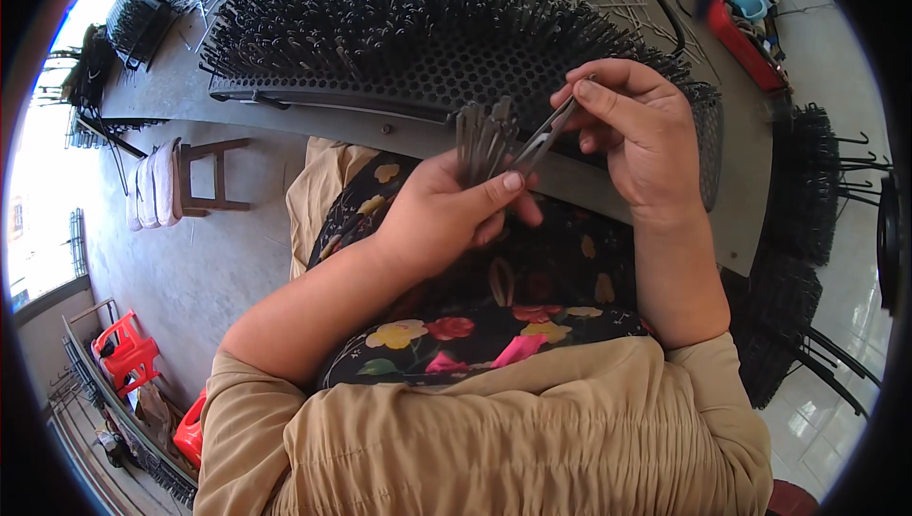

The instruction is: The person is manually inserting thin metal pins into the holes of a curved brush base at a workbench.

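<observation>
From the head camera, the left hand [446,217] is closed around a bundle of thin grey metal rods [483,141], which stands upright out of the top of its fist, thumb pressed across the front. The right hand [632,131], just beside and slightly above it, pinches a single metal rod [543,141] between thumb and fingers; this rod slants down toward the bundle and seems to touch it. Just beyond both hands, a black perforated rack [427,50] bristling with dark rods lies on the grey tabletop [313,122]. Below the hands, floral fabric [494,316] covers the lap.
</observation>
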### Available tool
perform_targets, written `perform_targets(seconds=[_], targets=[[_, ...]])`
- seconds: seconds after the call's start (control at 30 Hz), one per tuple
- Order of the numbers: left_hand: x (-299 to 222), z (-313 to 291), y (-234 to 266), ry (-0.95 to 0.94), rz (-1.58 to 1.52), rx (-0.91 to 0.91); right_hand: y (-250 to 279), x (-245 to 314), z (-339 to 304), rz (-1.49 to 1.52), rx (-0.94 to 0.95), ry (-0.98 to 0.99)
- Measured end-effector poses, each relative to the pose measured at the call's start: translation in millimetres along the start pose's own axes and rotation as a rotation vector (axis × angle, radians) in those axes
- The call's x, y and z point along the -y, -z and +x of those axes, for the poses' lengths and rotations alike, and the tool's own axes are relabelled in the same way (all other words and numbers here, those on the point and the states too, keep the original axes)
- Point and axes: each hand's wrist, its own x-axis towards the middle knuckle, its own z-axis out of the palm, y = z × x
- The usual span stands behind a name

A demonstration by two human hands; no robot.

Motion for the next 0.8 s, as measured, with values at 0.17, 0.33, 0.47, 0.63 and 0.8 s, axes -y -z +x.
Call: perform_targets(seconds=[0.17,0.33,0.47,0.63,0.8], targets=[[-3,-2,-7,0.075,0.05,-0.053,6,3,3,-0.032,-0.035,-0.01],[6,1,-6,0.027,0.041,-0.107,14,7,17,-0.146,-0.149,0.138],[5,5,-9,0.061,-0.001,-0.263,9,0,38,-0.309,-0.271,0.689],[6,6,-9,0.055,-0.004,-0.256,3,-7,49,-0.749,-0.248,1.082],[6,6,-7,0.054,-0.006,-0.243,3,-6,53,-1.113,-0.27,1.088]])
